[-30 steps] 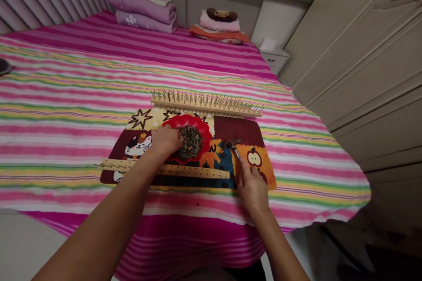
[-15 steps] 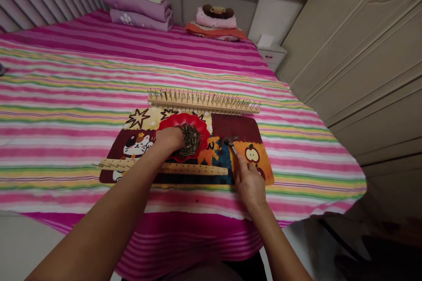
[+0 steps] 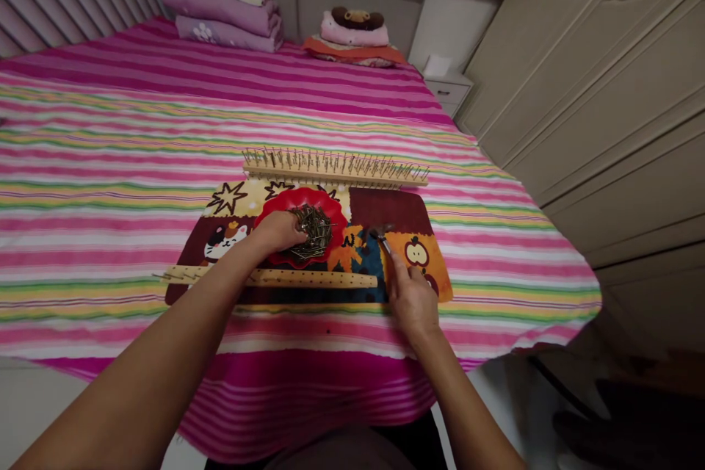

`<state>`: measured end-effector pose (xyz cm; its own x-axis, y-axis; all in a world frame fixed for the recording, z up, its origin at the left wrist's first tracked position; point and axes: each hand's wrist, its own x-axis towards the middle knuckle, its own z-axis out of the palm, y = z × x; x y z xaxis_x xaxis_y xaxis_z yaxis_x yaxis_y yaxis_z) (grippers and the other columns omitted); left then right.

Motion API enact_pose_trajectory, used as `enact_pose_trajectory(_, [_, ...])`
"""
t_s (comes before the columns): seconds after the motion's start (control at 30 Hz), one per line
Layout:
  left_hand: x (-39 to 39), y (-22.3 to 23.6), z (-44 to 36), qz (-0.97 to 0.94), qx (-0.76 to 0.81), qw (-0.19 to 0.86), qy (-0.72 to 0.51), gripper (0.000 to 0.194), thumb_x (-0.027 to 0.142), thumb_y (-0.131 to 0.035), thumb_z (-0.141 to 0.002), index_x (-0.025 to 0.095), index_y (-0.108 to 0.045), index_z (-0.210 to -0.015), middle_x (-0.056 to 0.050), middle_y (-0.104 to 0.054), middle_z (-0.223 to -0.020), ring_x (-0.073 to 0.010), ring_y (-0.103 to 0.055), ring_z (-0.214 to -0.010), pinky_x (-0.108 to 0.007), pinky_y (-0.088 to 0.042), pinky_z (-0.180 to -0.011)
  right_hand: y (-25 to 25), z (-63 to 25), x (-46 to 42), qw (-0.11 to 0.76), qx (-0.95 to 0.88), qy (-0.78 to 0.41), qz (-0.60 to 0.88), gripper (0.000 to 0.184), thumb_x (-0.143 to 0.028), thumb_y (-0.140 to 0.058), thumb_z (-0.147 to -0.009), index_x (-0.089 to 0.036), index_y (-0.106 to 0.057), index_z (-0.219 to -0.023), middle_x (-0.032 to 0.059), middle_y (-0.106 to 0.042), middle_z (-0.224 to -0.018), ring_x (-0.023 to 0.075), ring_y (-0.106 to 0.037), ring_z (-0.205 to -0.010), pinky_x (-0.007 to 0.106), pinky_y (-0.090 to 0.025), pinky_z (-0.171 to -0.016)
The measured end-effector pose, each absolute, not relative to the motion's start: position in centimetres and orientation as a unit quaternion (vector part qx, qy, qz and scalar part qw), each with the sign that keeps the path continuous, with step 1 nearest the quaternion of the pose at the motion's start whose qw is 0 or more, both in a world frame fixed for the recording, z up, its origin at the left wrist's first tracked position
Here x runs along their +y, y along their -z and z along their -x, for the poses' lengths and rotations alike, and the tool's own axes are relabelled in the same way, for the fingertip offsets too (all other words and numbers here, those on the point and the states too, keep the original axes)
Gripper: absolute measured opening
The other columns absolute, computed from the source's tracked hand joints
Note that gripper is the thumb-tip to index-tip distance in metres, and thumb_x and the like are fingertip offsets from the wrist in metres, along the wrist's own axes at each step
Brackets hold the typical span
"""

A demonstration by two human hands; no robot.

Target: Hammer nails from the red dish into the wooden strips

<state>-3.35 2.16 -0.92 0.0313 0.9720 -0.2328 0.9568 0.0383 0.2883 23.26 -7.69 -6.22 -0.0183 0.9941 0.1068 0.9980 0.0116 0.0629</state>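
Observation:
My left hand [image 3: 282,230] reaches over the near left side of a red scalloped bowl [image 3: 337,209], fingers bent among loose nails [image 3: 316,231]. Its fingertips are hidden, so whatever they pinch does not show. On the right, my right hand [image 3: 412,297] is wrapped round the handle of a hammer [image 3: 382,239], whose dark head points away over the mat. A narrow wooden strip with rows of holes [image 3: 313,278] lies in front of the bowl, partly behind my left forearm. Several nails stick out of its left end.
Beyond the bowl, a wooden strip bristling with upright nails [image 3: 335,175] lies along the far edge of a patterned mat [image 3: 385,209]. Striped cloth [image 3: 496,264] covers the bed. Folded bedding [image 3: 220,15] and a pink-and-orange pile [image 3: 355,37] sit at the headboard; wardrobe doors [image 3: 595,103] stand right.
My left hand has shifted slightly within the bowl, fingers still among the nails. My right hand keeps its hold on the hammer. The whole view has drifted a little.

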Motion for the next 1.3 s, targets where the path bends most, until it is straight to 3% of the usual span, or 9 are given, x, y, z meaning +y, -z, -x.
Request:
enact_pose_trajectory(0.13, [2.3, 1.2, 4.2, -0.584, 0.687, 0.374, -0.218, 0.016, 0.028, -0.058, -0.063, 0.02, -0.047, -0.054, 0.003, -0.048, -0.041, -0.0104, -0.044, -0.04, -0.022, -0.032, -0.044, 6.5, -23.3, -7.7, 0.017, -0.712, 0.069, 0.698, 0.052, -0.021, -0.047, -0.089, -0.022, -0.045, -0.141, 0.0101, -0.061, -0.089, 0.0181, -0.059, -0.073, 0.023, -0.041, -0.057])
enact_pose_trajectory(0.3, [1.8, 0.8, 4.4, -0.499, 0.58, 0.527, -0.371, 0.016, 0.029, -0.063, -0.059, 0.018, -0.052, -0.058, 0.003, -0.052, -0.043, -0.0073, -0.045, -0.04, -0.019, -0.034, -0.044, 6.8, -23.4, -7.7, 0.026, -0.717, 0.079, 0.692, 0.051, -0.021, -0.047, -0.089, -0.021, -0.046, -0.14, 0.0096, -0.06, -0.087, 0.0173, -0.058, -0.07, 0.023, -0.04, -0.056])
enact_pose_trajectory(0.4, [0.9, 0.3, 4.6, -0.484, 0.547, 0.555, -0.397, 0.018, 0.03, -0.066, -0.059, 0.017, -0.053, -0.06, 0.002, -0.056, -0.046, -0.0068, -0.048, -0.042, -0.018, -0.036, -0.045, 6.8, -23.5, -7.8, 0.023, -0.716, 0.079, 0.693, 0.052, -0.022, -0.048, -0.089, -0.023, -0.046, -0.14, 0.0091, -0.059, -0.088, 0.0166, -0.057, -0.068, 0.024, -0.039, -0.055])
enact_pose_trajectory(0.53, [-0.4, -0.6, 5.1, -0.469, 0.562, 0.614, -0.296, 0.018, 0.028, -0.069, -0.059, 0.016, -0.058, -0.065, -0.001, -0.061, -0.051, -0.0095, -0.055, -0.046, -0.019, -0.041, -0.047, 6.7, -23.5, -7.8, 0.014, -0.719, 0.076, 0.691, 0.05, -0.024, -0.048, -0.09, -0.023, -0.046, -0.14, 0.0083, -0.059, -0.087, 0.0167, -0.056, -0.069, 0.024, -0.038, -0.055])
enact_pose_trajectory(0.67, [-0.4, -1.5, 5.6, -0.473, 0.606, 0.599, -0.224, 0.011, 0.022, -0.069, -0.06, 0.016, -0.059, -0.062, -0.001, -0.062, -0.054, -0.0108, -0.058, -0.05, -0.019, -0.042, -0.046, 6.6, -23.4, -7.8, 0.009, -0.718, 0.08, 0.691, 0.051, -0.023, -0.046, -0.09, -0.022, -0.046, -0.14, 0.0092, -0.059, -0.088, 0.0172, -0.056, -0.071, 0.024, -0.037, -0.055])
enact_pose_trajectory(0.87, [0.8, -2.0, 5.8, -0.508, 0.71, 0.47, -0.133, 0.014, 0.009, -0.062, -0.063, 0.017, -0.055, -0.055, 0.002, -0.055, -0.042, -0.0098, -0.05, -0.04, -0.019, -0.037, -0.042, 6.4, -23.3, -7.9, 0.014, -0.717, 0.075, 0.693, 0.05, -0.024, -0.047, -0.09, -0.022, -0.047, -0.14, 0.0087, -0.058, -0.087, 0.0176, -0.056, -0.071, 0.025, -0.039, -0.058])
enact_pose_trajectory(1.03, [1.0, -1.6, 5.9, -0.478, 0.747, 0.435, -0.154, 0.016, 0.003, -0.057, -0.064, 0.019, -0.056, -0.065, 0.003, -0.053, -0.04, -0.0121, -0.051, -0.04, -0.02, -0.039, -0.044, 6.5, -23.4, -8.0, 0.027, -0.722, 0.084, 0.687, 0.049, -0.025, -0.048, -0.09, -0.021, -0.048, -0.138, 0.0083, -0.058, -0.086, 0.017, -0.055, -0.071, 0.024, -0.039, -0.058])
enact_pose_trajectory(1.3, [0.5, -1.6, 6.4, -0.479, 0.737, 0.443, -0.178, 0.017, 0.003, -0.06, -0.057, 0.019, -0.058, -0.059, 0.002, -0.055, -0.042, -0.0145, -0.053, -0.041, -0.022, -0.039, -0.045, 6.7, -23.4, -7.9, 0.018, -0.721, 0.085, 0.688, 0.05, -0.023, -0.047, -0.089, -0.022, -0.048, -0.139, 0.0086, -0.057, -0.086, 0.0164, -0.053, -0.069, 0.024, -0.038, -0.054])
